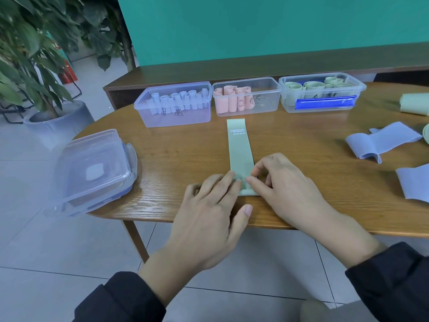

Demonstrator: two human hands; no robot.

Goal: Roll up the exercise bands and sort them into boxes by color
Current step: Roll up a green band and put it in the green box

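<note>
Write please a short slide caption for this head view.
Both hands start rolling a green band before three colour-sorted boxes.

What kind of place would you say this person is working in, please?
Probably an office or lobby rather than a home: a wooden table stands on a pale tiled floor, beside a large potted plant, with what looks like a red fire extinguisher behind it.
</note>
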